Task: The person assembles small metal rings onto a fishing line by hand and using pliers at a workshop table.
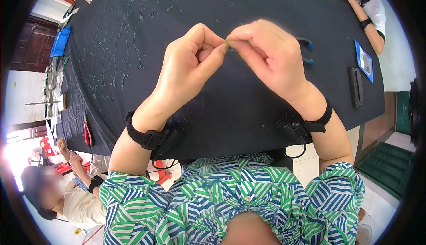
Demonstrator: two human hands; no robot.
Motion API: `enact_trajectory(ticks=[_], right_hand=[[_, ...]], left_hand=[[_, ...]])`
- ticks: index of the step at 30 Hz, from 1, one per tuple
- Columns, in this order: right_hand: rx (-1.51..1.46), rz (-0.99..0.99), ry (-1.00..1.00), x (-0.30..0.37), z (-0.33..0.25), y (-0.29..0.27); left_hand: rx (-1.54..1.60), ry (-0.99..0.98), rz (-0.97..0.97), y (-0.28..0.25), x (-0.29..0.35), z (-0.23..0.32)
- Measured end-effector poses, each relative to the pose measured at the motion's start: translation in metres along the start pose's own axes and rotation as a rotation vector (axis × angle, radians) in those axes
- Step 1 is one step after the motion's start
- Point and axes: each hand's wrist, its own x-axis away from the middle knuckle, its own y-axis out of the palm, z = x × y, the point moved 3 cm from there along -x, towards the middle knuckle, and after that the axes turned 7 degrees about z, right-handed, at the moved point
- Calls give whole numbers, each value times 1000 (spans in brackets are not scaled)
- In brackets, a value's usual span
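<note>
Greenish and fine, a mostly hidden thread (227, 42) sits pinched in both hands (186, 65) (276, 54).

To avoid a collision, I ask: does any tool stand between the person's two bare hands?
No visible tool does: the left hand and right hand meet at the fingertips. Curved, blue-tipped tool handles lie outside, beside the right hand.

This is looking like a small handwork workshop, where co-workers (82, 205) are sharing a large black-clothed table (230, 116) on which thin green strands (136, 41) are lying spread out and red-handled pliers (87, 133) are resting near the edge.
</note>
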Motion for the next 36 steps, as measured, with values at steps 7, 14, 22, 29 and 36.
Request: enact_trajectory(ticks=[7, 14, 22, 29, 36], right_hand=[[-316, -59, 434, 6, 18, 4], [-565, -160, 712, 20, 31, 22], [-406, -191, 575, 16, 10, 17], [-284, -178, 489, 12, 5, 13], [-328, -168, 544, 15, 9, 15]], left_hand=[[-20, 28, -15, 2, 1, 2], [10, 60, 22, 0, 1, -2], [12, 32, 95, -5, 1, -2], [132, -20, 125, -3, -1, -5], [390, -282, 67, -2, -1, -9]])
